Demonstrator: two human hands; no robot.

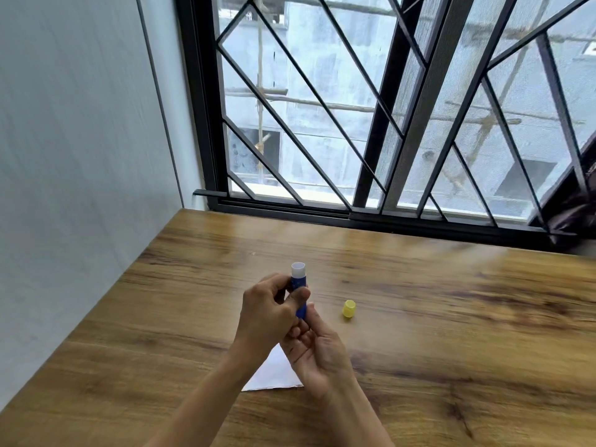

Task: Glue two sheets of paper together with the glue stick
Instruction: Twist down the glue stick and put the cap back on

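A blue glue stick with a white open top stands upright in the air above the wooden table. My left hand grips its upper barrel with thumb and fingers. My right hand holds its bottom end from below. The yellow cap lies on the table to the right of the stick, apart from both hands. White paper lies flat under my wrists, mostly hidden by them; I cannot tell how many sheets there are.
A white wall borders the table on the left. A window with black diagonal bars runs along the far edge. Bare wood spreads to the right of the cap.
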